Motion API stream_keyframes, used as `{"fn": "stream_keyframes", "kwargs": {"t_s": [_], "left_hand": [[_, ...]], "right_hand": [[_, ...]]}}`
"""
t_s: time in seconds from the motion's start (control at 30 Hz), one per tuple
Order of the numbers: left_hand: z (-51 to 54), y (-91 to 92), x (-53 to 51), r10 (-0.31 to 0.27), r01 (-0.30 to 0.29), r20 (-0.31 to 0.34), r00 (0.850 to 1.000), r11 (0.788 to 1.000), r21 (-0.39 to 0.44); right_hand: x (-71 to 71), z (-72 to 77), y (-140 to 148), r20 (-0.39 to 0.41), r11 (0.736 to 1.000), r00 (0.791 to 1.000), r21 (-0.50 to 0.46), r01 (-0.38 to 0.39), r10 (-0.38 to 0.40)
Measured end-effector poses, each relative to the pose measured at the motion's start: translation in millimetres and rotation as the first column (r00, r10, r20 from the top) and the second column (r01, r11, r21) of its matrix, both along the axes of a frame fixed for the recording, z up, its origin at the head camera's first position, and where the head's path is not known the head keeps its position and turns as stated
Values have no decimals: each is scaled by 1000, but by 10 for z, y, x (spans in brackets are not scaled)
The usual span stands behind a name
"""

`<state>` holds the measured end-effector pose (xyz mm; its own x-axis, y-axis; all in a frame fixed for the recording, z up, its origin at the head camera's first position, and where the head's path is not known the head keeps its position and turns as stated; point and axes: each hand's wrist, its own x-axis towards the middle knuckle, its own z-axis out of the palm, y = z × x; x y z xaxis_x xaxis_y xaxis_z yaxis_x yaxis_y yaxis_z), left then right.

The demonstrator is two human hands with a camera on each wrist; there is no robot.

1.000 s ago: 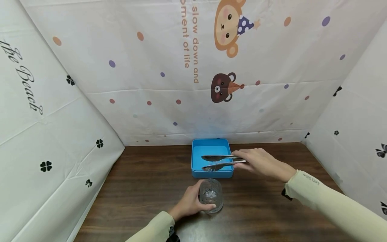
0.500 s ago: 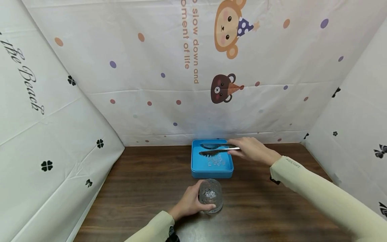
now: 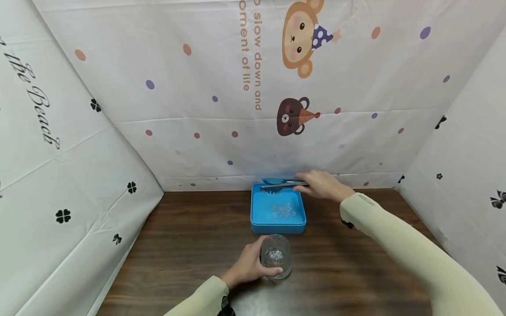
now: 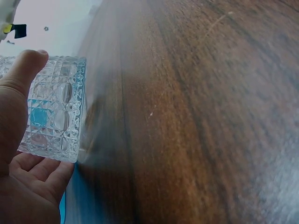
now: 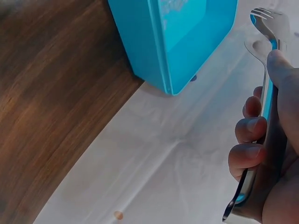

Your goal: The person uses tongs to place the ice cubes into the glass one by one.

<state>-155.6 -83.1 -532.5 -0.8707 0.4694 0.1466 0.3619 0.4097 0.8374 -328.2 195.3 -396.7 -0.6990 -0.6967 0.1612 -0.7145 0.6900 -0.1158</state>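
Observation:
My left hand [image 3: 249,264] grips a clear patterned glass [image 3: 276,256] on the table, thumb on the near side and fingers behind it. Its cut-glass wall [image 4: 65,109] fills the palm in the left wrist view. Some clear pieces lie at the bottom of the glass. My right hand [image 3: 322,184] holds metal tongs [image 3: 282,186] over the far edge of a blue box [image 3: 278,229]. One tong end is a fork, the other a spoon, and they stand a little apart with nothing between them. Several clear ice-like pieces [image 3: 283,210] lie in the box.
A dark wooden table [image 3: 197,237] carries everything. Behind the box rises a white printed cloth [image 3: 217,149], with similar cloth walls on the left [image 3: 87,228] and right [image 3: 466,184].
My right hand has moved the tongs away from me, from above the box's near part to its far edge, uncovering the clear pieces. The left hand and glass stay put.

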Motion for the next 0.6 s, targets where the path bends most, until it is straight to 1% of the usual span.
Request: {"fn": "stream_keyframes", "kwargs": {"t_s": [0.1, 0.3, 0.6], "left_hand": [[3, -5, -2, -5, 5, 6, 1000, 1000, 7], [1, 0, 6, -5, 5, 10, 1000, 1000, 15], [-12, -9, -9, -7, 7, 4, 1000, 1000, 20]], "right_hand": [[-54, -23, -1, 4, 1000, 1000, 23, 18, -18], [-118, -62, -16, 31, 997, 999, 73, 28, -30], [-191, -55, -92, 89, 990, 996, 144, 1, -14]]}}
